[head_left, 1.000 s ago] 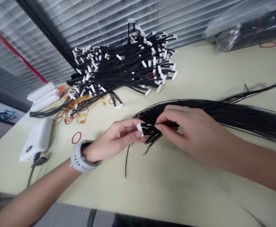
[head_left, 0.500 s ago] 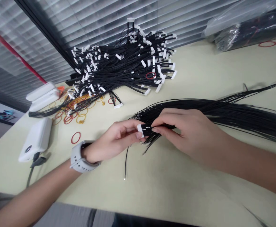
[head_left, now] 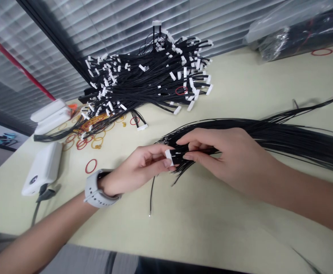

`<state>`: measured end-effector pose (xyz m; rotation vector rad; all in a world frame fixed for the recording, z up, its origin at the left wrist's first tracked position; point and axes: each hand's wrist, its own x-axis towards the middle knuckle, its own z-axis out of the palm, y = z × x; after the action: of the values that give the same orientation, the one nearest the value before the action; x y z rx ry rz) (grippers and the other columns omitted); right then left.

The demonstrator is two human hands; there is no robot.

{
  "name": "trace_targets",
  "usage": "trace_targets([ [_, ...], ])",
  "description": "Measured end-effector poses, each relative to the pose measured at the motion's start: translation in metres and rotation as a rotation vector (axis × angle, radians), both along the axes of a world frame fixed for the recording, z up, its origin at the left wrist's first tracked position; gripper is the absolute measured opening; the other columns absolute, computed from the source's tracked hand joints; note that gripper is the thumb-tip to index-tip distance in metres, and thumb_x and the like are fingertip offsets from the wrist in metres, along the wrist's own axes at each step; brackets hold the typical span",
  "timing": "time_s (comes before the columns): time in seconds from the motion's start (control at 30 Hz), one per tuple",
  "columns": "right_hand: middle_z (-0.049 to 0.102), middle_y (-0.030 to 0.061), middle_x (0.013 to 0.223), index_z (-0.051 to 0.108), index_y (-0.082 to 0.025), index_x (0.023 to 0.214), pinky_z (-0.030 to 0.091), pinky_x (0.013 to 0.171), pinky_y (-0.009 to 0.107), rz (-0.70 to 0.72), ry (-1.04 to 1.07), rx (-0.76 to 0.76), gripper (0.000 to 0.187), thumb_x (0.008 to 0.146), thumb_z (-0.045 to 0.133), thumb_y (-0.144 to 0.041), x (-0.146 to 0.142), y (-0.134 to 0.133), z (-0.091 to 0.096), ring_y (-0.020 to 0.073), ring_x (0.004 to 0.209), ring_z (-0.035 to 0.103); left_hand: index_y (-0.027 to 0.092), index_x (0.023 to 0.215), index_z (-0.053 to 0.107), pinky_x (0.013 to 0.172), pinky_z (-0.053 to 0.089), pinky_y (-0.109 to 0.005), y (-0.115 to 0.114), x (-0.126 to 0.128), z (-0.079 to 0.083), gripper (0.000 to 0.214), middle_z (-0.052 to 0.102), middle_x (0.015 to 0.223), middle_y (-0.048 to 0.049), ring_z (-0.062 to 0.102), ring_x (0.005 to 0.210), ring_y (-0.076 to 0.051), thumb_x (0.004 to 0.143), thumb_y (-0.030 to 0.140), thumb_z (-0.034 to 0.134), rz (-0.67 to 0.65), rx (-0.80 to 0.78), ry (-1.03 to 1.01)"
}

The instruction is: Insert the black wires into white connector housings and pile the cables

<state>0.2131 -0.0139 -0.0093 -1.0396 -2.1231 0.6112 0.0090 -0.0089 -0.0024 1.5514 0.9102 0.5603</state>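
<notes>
Holding a white connector (head_left: 169, 156) in our left hand (head_left: 138, 171), fingertips pinched together on it, long side crosswise to the black wire bundle (head_left: 286, 139). Bundle runs rightward across the table (head_left: 212, 220), its far ends cut off by the frame edge. Our right hand (head_left: 220, 150) clamps the wires just beside the connector; its fingers hide where they enter.

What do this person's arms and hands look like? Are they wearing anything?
Both arms are bare, with no sleeves or gloves in view. The left hand has a light grey watch with a wide strap on its wrist. The right hand wears nothing.
</notes>
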Motion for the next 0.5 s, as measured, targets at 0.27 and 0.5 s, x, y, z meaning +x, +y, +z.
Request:
trace_targets([
  [0.27, 0.064, -0.0062, 0.076, 0.061, -0.02, 0.088, 0.036, 0.057, 0.017, 0.06, -0.013, 0.036, 0.02, 0.078, 0.051, -0.006, -0.0012, 0.0022, 0.0011, 0.0042, 0.064, 0.054, 0.01, 0.095, 0.06, 0.076, 0.049, -0.02, 0.0015, -0.0006, -0.0015, 0.013, 0.06, 0.08, -0.0018, 0.056, 0.077, -0.008, 0.085, 0.012, 0.052, -0.016, 0.005, 0.017],
  [0.5, 0.063, -0.0053, 0.08, 0.061, -0.02, 0.09, 0.038, 0.059, 0.017, 0.096, 0.021, 0.06, 0.023, 0.077, 0.049, -0.004, -0.0009, 0.0023, 0.0002, 0.0058, 0.068, 0.055, 0.01, 0.093, 0.06, 0.075, 0.049, -0.019, 0.0004, -0.001, -0.0017, 0.011, 0.061, 0.079, -0.0017, 0.057, 0.076, -0.008, 0.085, 0.011, 0.052, -0.014, 0.012, 0.012],
])
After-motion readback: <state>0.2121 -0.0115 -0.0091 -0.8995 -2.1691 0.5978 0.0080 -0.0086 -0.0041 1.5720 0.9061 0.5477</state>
